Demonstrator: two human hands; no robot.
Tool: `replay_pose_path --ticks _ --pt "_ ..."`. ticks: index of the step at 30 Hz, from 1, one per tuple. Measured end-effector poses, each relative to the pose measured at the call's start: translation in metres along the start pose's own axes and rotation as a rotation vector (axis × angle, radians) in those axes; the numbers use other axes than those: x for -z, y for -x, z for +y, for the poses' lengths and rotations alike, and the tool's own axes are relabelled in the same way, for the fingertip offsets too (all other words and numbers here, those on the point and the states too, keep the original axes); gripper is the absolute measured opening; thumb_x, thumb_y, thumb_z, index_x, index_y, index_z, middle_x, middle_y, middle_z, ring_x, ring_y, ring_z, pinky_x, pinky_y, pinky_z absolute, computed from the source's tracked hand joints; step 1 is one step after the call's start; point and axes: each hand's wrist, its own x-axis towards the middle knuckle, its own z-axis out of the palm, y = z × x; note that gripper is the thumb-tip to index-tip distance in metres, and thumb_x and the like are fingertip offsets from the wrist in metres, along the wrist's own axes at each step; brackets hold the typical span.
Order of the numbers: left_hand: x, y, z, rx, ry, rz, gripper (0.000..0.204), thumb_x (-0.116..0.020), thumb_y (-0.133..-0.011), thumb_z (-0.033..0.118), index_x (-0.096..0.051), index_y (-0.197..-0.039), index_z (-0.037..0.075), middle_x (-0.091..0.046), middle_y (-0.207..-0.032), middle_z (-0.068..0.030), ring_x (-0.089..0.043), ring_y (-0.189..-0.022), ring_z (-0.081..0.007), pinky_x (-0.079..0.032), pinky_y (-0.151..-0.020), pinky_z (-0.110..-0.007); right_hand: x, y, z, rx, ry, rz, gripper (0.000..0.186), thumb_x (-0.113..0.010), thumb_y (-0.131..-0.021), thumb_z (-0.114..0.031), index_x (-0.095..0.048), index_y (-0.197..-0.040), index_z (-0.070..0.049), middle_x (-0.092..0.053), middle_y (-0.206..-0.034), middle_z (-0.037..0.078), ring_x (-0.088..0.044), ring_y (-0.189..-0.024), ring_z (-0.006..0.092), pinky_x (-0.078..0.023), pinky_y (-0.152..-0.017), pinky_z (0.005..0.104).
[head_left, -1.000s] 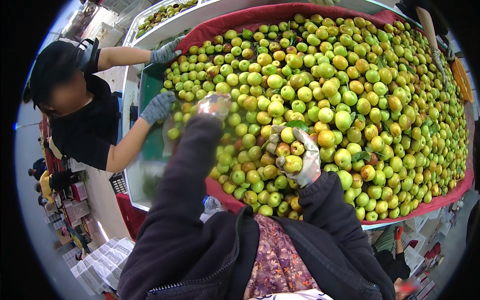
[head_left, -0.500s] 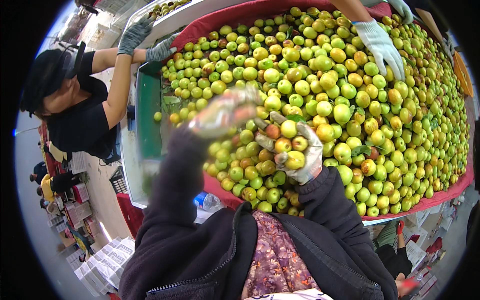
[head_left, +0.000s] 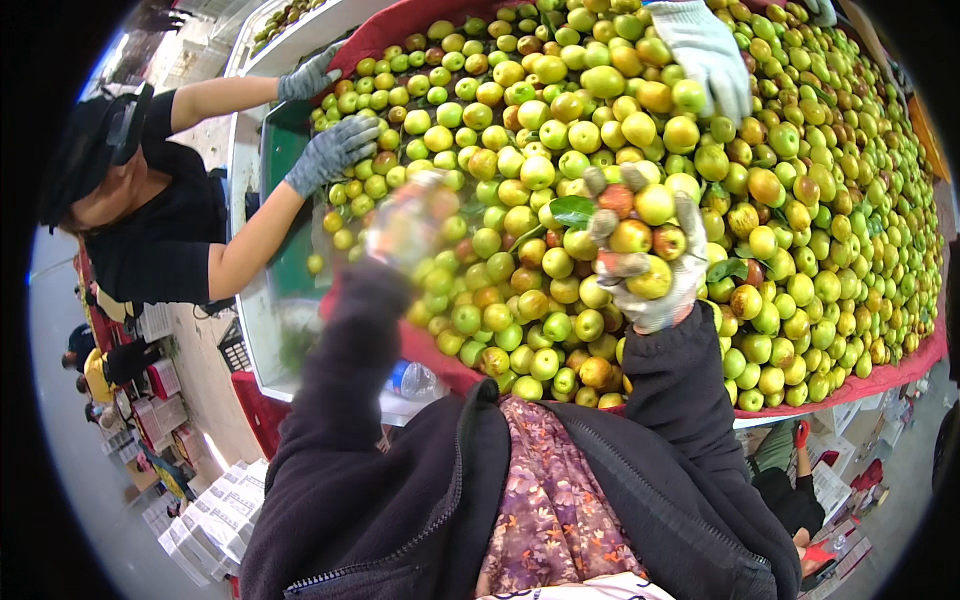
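Fruit (head_left: 655, 205) sits cupped in the right fingers (head_left: 622, 265), best kept curled so none rolls onto the pile (head_left: 540, 172) around them. Left of them, the left hand (head_left: 403, 222) is blurred; its grip cannot be told.

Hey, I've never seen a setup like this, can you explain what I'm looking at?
There's no robot here. A wide fisheye camera, the left of two on a person's head, looks down, so straight edges bend. The dark sleeves are the wearer's own. Their gloved right hand holds several green and reddish fruits. Their left hand is blurred, so I can't tell if it holds anything. The big fruit pile lies on red cloth. Another person at the left has gray gloves near the pile's edge, and a white-gloved hand is over the fruit at the top.
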Motion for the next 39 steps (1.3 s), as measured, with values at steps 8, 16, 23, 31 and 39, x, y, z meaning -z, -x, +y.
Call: replay_pose_path --ticks 8,16,23,31,39 --pt "-0.062 0.031 0.093 -0.517 -0.394 -0.096 0.070 -0.066 -0.079 0.032 -0.040 -0.142 0.018 -0.041 -0.143 -0.0082 -0.036 -0.128 -0.0419 -0.030 -0.106 -0.054 0.001 -0.002 0.000 0.046 0.075 -0.015 0.053 -0.050 -0.093 -0.038 -0.049 -0.132 -0.001 -0.048 -0.134 0.023 -0.060 -0.096 0.0295 -0.051 -0.052 0.0239" --pt "-0.032 0.002 -0.034 -0.245 -0.455 0.143 0.034 -0.048 -0.088 0.006 -0.062 -0.119 0.011 -0.063 -0.113 -0.0088 -0.062 -0.093 -0.0224 -0.049 -0.079 -0.032 0.006 -0.003 -0.006 0.010 0.021 -0.083 0.055 -0.051 -0.093 -0.036 -0.045 -0.135 -0.002 -0.043 -0.138 0.024 -0.060 -0.102 0.0318 -0.053 -0.059 0.0273" --pt "0.012 0.032 -0.041 0.073 -0.474 -0.031 0.033 -0.053 -0.086 0.009 -0.061 -0.118 0.006 -0.061 -0.112 -0.0108 -0.059 -0.098 -0.0224 -0.048 -0.085 -0.032 0.002 -0.001 -0.007 0.020 0.016 -0.090 0.052 -0.051 -0.093 -0.036 -0.048 -0.132 -0.003 -0.045 -0.137 0.023 -0.059 -0.104 0.0326 -0.055 -0.061 0.0287" --pt "-0.030 0.114 0.020 -0.514 -0.335 -0.141 0.038 -0.062 -0.076 0.005 -0.061 -0.114 0.010 -0.054 -0.125 -0.0164 -0.047 -0.121 -0.0385 -0.039 -0.102 -0.045 0.002 -0.003 -0.006 0.056 0.061 -0.055 0.051 -0.055 -0.091 -0.031 -0.049 -0.132 -0.002 -0.039 -0.141 0.024 -0.061 -0.100 0.0324 -0.054 -0.056 0.0244" --pt "-0.015 0.046 0.025 -0.206 -0.426 0.112 0.032 -0.056 -0.084 0.008 -0.060 -0.116 0.008 -0.061 -0.112 -0.0144 -0.059 -0.100 -0.0312 -0.049 -0.083 -0.038 0.007 -0.004 -0.010 0.030 0.080 -0.061 0.052 -0.051 -0.092 -0.036 -0.048 -0.131 -0.001 -0.049 -0.133 0.024 -0.060 -0.102 0.0340 -0.055 -0.060 0.0284"
